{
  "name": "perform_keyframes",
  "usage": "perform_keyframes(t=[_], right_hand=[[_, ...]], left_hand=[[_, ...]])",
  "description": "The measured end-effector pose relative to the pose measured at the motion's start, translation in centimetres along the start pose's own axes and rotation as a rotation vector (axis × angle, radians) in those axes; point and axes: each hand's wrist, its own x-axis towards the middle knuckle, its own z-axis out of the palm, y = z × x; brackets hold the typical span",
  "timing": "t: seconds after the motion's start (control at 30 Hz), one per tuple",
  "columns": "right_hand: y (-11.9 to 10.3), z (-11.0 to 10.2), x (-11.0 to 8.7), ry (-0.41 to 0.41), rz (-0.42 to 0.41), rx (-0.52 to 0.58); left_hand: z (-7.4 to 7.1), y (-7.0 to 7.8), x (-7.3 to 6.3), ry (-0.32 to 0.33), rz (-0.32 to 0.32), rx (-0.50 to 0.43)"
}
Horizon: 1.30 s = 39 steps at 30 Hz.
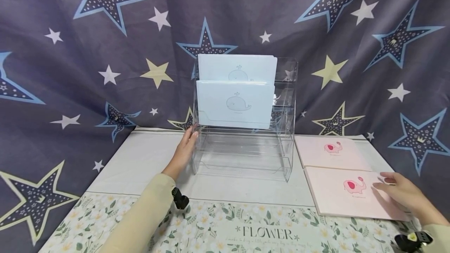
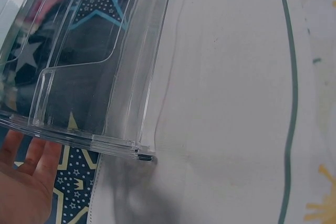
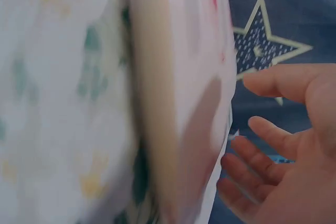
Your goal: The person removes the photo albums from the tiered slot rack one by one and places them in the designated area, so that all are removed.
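A clear plastic display rack [image 1: 242,155] with several tiers stands at the centre of the table. Two light-blue whale notebooks, one upper [image 1: 218,65] and one lower [image 1: 214,104], stand in its upper tiers. My left hand [image 1: 184,147] touches the rack's left side; in the left wrist view its fingers [image 2: 46,163] lie straight against the clear side panel. On the right lie two pink elephant notebooks or stacks, one farther [image 1: 316,151] and one nearer [image 1: 330,194]. My right hand [image 1: 404,192] hovers by the nearer one's right side, thumb and fingers apart, holding nothing.
Under everything is a white tablecloth [image 1: 140,159] with a flowered front band [image 1: 207,221] lettered FLOWER. Behind the table hangs a dark curtain [image 1: 133,50] printed with stars. The rack's lower front lip [image 1: 242,169] stands above the cloth.
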Motion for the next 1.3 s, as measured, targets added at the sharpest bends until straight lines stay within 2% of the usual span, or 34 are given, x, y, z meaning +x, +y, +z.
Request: perform_keyframes(t=[0.17, 0.27, 0.53, 0.73, 0.77, 0.83, 1.03, 1.13, 1.3], right_hand=[[-2.5, 0.2, -0.6, 0.131, -0.184, 0.021], [-4.2, 0.5, -0.8, 0.183, -0.252, 0.051], [-9.5, 0.9, -0.8, 0.256, -0.405, 0.123], [-14.5, 1.4, -0.7, 0.305, -0.561, 0.248], [-15.4, 1.4, -0.6, 0.303, -0.585, 0.273], [-17.2, 1.6, -0.4, 0.292, -0.630, 0.326], [-22.4, 2.4, -0.2, 0.194, -0.689, 0.433], [-24.8, 2.7, 0.0, 0.145, -0.705, 0.462], [-28.0, 3.4, 0.8, 0.064, -0.692, 0.482]], left_hand=[[0.3, -1.1, 0.5, 0.016, 0.034, 0.002], [0.3, -1.3, 0.6, 0.020, 0.044, 0.000], [0.5, -1.2, 0.6, 0.018, 0.033, -0.006], [0.4, 2.2, -1.4, -0.016, 0.005, -0.006], [0.4, 2.7, -1.7, -0.016, 0.002, 0.000], [0.4, 2.4, -1.5, -0.014, 0.000, -0.004], [0.3, -0.5, 0.3, 0.000, 0.008, -0.009], [0.4, -1.1, 0.5, 0.018, 0.021, 0.009], [0.5, -1.3, 0.5, 0.039, 0.044, 0.015]])
